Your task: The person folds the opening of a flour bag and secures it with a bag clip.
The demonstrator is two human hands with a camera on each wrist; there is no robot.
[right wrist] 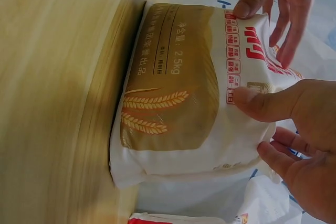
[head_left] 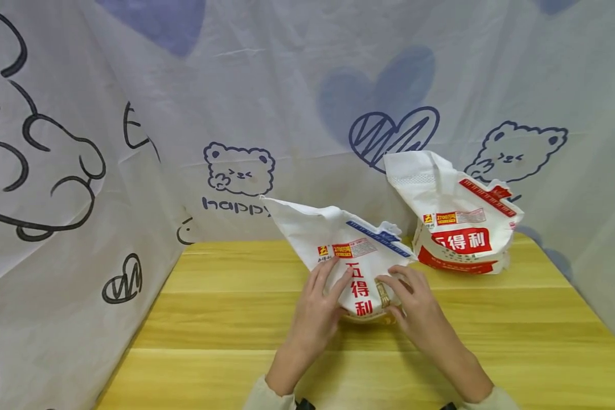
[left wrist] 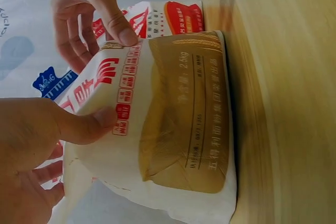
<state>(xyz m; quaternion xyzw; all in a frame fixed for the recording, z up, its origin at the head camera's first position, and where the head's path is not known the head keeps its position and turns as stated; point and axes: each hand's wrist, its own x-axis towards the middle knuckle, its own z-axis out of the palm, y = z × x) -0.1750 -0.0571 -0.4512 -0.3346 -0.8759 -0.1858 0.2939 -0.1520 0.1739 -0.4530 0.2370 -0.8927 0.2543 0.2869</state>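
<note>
A white flour bag with red characters and a blue strip (head_left: 361,273) stands on the table in front of me. Its slack top leans up to the left. On its left side, my left hand (head_left: 315,304) grips it, thumb on the front face. My right hand (head_left: 422,307) holds the opposite side, fingers bent round the upper part and thumb on the front. Both wrist views show the bag's lower front with a gold panel (left wrist: 184,114) marked 2.5kg, its base on the tabletop. Wheat ears (right wrist: 152,100) are printed on that panel.
Behind and to the right stands a second white flour bag with a red strip (head_left: 461,216), its top folded to the left. The wooden table (head_left: 225,319) meets a printed cloth backdrop (head_left: 297,114) at the back and sides.
</note>
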